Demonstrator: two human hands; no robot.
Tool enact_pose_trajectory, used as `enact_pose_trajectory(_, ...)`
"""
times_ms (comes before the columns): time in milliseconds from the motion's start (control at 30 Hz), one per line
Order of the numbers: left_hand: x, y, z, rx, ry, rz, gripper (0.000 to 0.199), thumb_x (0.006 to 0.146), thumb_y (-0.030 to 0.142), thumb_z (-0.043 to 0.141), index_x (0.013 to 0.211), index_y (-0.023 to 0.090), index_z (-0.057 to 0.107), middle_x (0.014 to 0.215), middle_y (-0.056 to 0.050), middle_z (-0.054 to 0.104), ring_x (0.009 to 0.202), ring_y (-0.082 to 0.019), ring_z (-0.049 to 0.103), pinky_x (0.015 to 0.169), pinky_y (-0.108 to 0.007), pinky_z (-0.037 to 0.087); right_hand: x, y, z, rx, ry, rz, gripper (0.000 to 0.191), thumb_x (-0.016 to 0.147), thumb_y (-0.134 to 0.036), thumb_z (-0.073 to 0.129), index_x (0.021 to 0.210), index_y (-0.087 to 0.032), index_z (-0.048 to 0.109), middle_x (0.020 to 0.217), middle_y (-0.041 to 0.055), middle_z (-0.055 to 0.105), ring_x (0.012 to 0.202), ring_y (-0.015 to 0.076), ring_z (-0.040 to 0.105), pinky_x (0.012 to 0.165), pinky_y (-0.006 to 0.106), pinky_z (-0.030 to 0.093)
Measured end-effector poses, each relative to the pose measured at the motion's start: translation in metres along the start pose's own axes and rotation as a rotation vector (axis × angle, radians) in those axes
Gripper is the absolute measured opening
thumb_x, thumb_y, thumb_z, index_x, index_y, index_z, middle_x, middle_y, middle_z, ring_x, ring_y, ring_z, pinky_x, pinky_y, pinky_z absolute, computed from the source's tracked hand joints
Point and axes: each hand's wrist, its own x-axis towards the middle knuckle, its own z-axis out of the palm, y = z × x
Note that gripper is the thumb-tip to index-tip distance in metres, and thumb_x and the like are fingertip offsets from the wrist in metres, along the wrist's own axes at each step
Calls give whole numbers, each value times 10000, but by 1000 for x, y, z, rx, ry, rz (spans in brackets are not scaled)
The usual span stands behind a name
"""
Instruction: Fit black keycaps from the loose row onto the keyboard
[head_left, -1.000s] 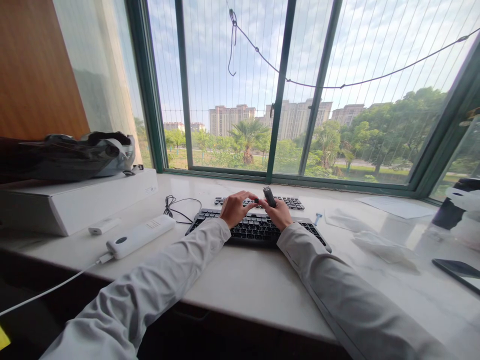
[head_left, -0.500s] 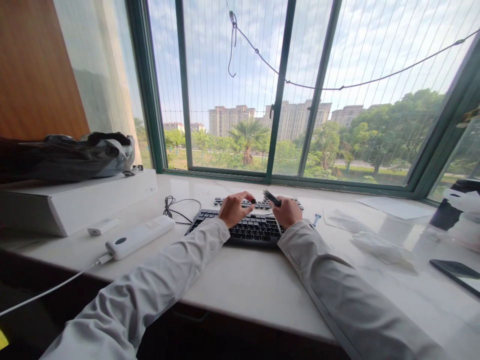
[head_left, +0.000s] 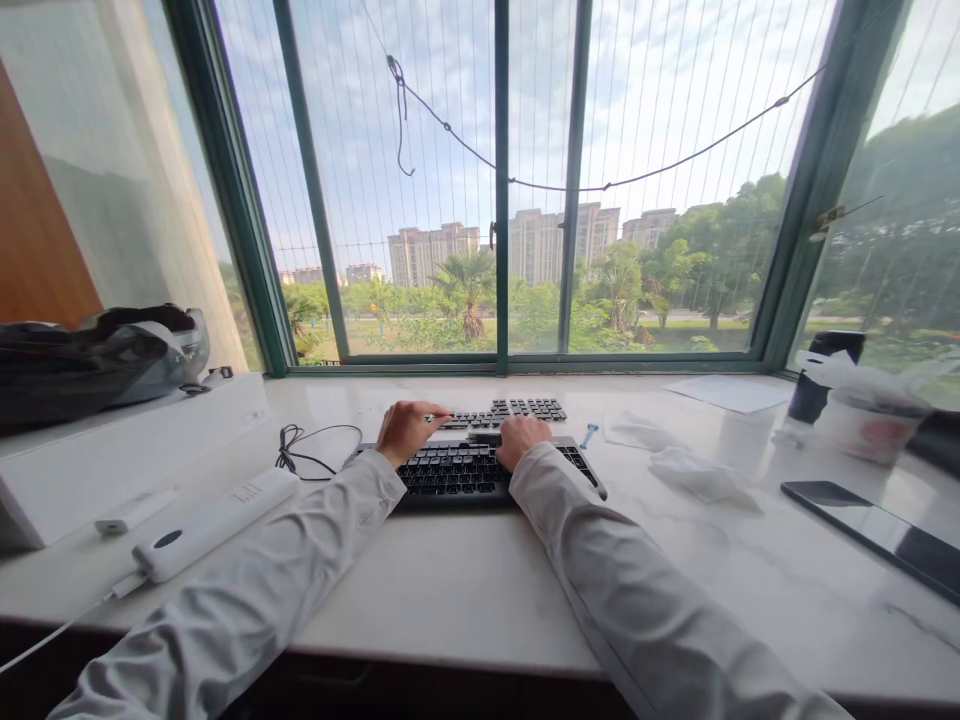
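Small black square keycaps [head_left: 529,408] run crosswise beside the left hand [head_left: 405,432], beyond the right hand [head_left: 523,440]; whether either's bent fingers clamp anything is unclear.

Black keyboard [head_left: 456,472], keycaps [head_left: 529,408] in rows behind

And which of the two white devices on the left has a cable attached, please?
The longer white device, with the dark oval: a white cable joins its near end. The shorter one, beside the white box, shows none.
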Motion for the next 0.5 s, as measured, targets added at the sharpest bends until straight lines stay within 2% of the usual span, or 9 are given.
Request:
enact_pose_trajectory(100, 23, -7, 1, 102, -45, -1, 214, 791, 424, 618, 873, 277, 749, 881, 6, 736, 844, -196, 670, 781, -267, 486, 1, 1, 3, 7, -23, -4, 307, 756, -268, 552, 1027, -168, 656, 1024, 141, 662, 953, 260, 620, 759, 364, 472)
enact_pose_trajectory(200, 53, -12, 12, 141, -176, 30, 205, 778, 413, 621, 842, 270, 753, 853, 8, 736, 825, -193, 666, 760, -259, 476, 2, 1, 4, 22, -31, -14, 323, 752, -265, 561, 1050, -175, 647, 1039, 135, 661, 972, 252, 618, 778, 363, 470)
enact_pose_trajectory(333, 85, -16, 42, 169, -309, 33, 204, 765, 371, 614, 835, 245, 758, 829, -12, 734, 820, -195, 658, 730, -252, 469, -1, 0, 3, 44, -19, -13, 328, 742, -267, 575, 1050, -173, 639, 1063, 132, 657, 956, 249, 625, 777, 358, 471)
enact_pose_trajectory(500, 103, -19, 82, 157, -410, 52, 215, 752, 356, 609, 846, 232, 758, 833, -23, 732, 796, -178, 650, 695, -229, 460, -3, 0, 2, 68, -15, -7, 353, 729, -277, 596, 1062, -162, 625, 1026, 130, 668, 947, 251, 627, 758, 350, 476)
